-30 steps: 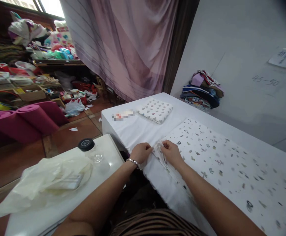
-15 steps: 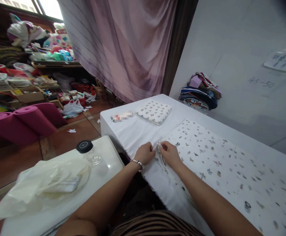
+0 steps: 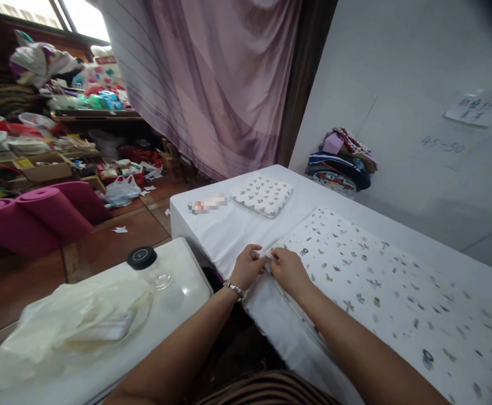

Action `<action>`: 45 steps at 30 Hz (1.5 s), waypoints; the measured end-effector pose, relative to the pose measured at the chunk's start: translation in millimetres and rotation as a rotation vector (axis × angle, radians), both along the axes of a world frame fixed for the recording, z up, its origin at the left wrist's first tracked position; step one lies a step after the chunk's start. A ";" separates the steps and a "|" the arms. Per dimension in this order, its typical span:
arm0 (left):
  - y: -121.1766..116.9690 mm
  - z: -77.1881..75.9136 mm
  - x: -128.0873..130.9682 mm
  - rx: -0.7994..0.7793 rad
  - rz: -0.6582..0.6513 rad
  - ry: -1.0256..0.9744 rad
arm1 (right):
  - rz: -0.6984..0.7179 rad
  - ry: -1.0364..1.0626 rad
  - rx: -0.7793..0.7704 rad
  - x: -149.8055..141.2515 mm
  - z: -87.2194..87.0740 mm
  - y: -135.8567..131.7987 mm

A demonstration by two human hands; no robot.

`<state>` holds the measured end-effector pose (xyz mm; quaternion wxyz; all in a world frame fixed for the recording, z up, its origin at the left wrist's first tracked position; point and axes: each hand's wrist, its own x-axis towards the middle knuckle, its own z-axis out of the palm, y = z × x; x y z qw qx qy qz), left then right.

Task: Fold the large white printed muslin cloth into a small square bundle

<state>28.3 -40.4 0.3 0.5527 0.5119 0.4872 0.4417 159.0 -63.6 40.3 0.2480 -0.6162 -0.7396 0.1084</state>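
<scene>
Where fingers (image 3: 277, 255) pinch its edge, smooth patterned cloth (image 3: 375, 284) bunches.

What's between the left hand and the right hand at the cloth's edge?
A small gathered bit of white fabric, at the near edge of the patterned cloth, lies between the left hand and right hand, in the head view.

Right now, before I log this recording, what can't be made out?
In the head view:
- Exact finger hold on the patterned cloth: partly covered by the left hand and right hand.
- Far end of that cloth: cut off by the right edge.
- Small item beside the folded cloth: pixelated.
- Full wording on the wall sign: blurred, small.
- Top of the curtain: cut off.
</scene>
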 end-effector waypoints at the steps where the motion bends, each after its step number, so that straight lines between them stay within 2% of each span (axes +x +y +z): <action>1: -0.8 -1.1 0.0 0.060 0.000 0.014 | 0.010 -0.011 -0.012 -2.2 -0.6 0.5; 6: -6.2 -3.5 -2.4 0.260 0.011 0.143 | 0.045 -0.009 -0.010 -5.8 -1.4 0.1; 15: -16.0 9.7 -3.8 0.354 -0.028 0.324 | 0.024 0.058 0.006 -3.2 -2.9 -3.2; 21: -17.3 14.6 -8.6 0.269 -0.086 0.265 | 0.016 0.040 -0.012 -6.2 -1.4 -10.7; 29: -16.0 17.4 -5.7 0.224 -0.056 0.240 | 0.030 -0.004 0.010 -5.3 -4.8 -13.4; 34: -12.5 12.9 -3.3 0.107 0.002 0.063 | 0.140 0.149 0.046 -8.9 -8.0 -16.3; 37: -7.6 5.5 -2.6 0.041 0.046 -0.005 | 0.160 0.294 0.005 -11.1 -12.9 -16.6; 42: 2.3 -2.2 -3.3 -0.033 0.041 0.062 | 0.177 0.468 -0.069 -5.1 -20.5 -9.3; 45: 6.6 3.1 -8.0 -0.005 0.052 0.283 | 0.145 0.413 -0.018 4.5 -20.7 -10.1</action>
